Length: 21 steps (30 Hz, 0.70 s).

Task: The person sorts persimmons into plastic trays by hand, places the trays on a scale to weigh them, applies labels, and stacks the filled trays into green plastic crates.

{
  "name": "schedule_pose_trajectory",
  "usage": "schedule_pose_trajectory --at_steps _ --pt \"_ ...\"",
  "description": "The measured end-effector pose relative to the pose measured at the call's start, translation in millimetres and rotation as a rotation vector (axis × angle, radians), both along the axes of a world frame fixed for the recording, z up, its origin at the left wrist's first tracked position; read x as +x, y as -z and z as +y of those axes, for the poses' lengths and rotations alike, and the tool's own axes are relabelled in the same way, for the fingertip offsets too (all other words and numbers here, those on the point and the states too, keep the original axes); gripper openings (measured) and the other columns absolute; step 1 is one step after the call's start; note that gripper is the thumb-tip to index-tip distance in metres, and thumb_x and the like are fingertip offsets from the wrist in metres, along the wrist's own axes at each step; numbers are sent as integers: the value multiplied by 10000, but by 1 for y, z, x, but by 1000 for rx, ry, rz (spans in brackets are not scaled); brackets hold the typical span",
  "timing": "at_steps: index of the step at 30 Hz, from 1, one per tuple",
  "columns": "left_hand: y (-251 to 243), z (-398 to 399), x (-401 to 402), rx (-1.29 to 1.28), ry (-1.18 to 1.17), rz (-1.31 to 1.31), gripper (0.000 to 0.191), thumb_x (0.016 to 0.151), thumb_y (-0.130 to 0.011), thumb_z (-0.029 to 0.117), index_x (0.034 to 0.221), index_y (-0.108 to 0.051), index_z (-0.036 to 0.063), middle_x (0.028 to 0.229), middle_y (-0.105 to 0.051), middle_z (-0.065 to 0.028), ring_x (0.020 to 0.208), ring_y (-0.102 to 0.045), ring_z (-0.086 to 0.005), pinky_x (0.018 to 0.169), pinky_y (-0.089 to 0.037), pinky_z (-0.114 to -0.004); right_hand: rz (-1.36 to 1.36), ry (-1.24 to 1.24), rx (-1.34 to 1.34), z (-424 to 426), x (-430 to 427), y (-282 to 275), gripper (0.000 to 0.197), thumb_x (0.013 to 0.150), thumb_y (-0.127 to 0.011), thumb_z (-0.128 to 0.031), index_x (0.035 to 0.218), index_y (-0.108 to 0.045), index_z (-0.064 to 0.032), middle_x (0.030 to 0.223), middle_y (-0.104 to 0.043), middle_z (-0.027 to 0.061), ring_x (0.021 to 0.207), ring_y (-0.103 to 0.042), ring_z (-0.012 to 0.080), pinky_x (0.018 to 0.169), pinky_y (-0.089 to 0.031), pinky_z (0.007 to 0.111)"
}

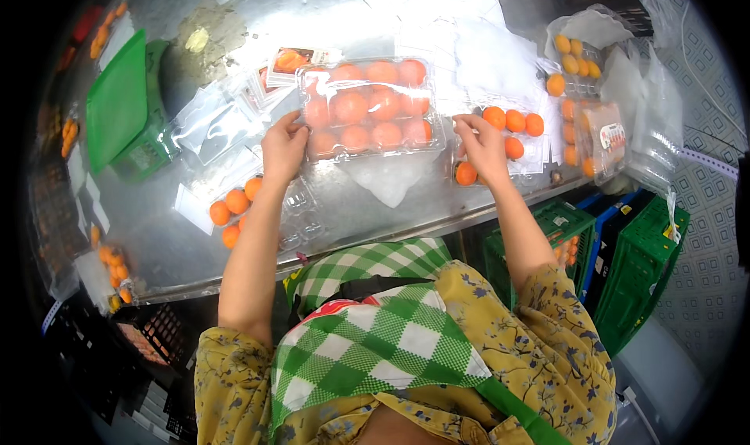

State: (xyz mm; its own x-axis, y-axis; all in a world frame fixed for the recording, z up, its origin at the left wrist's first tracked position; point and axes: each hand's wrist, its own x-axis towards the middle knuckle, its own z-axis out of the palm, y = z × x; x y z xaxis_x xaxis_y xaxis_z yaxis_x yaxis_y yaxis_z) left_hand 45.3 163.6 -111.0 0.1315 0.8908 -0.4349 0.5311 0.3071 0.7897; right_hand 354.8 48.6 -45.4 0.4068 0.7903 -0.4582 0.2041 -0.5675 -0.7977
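A clear plastic clamshell (370,108) packed with rows of orange fruit lies before me, its lid down. My left hand (285,148) has its thumb and index finger at the clamshell's left rim. Just off the right side hovers my right hand (483,147), fingers bent and apart from the clamshell. Whether a small pale spot at its fingertips is a held thing or a nail, I cannot tell. Beneath that hand is a partly filled clear tray (530,146) with several orange fruits (515,121). Another open clear tray (300,210), partly behind my left forearm, also holds fruit (237,201).
Printed cards (291,60) and clear plastic sheets (214,120) lie left of the clamshell. White paper sheets (492,52) spread behind it. A green lidded bin (120,105) stands at left, and filled packs (603,137) at right. Green crates (641,269) stand below the metal table's edge (469,221).
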Motion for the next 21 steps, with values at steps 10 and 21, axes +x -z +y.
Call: schedule_pose_trajectory --at_steps 10,21 --pt "-11 2 4 137 -21 -25 413 765 -611 143 1154 -594 5 1078 -628 -185 979 -613 -251 862 -460 -331 35 102 57 -12 1 22 166 837 -563 -132 784 -617 16 616 -544 88 501 -491 129 490 -406 308" --pt "-74 44 26 -341 -406 -435 294 828 -583 243 1053 -622 57 1072 -568 -39 1055 -449 -166 1021 -247 -420 -579 -596 674 14 -97 3 471 754 -622 -124 1217 -538 -104 1249 -498 131 1165 -439 355 985 -349 463"
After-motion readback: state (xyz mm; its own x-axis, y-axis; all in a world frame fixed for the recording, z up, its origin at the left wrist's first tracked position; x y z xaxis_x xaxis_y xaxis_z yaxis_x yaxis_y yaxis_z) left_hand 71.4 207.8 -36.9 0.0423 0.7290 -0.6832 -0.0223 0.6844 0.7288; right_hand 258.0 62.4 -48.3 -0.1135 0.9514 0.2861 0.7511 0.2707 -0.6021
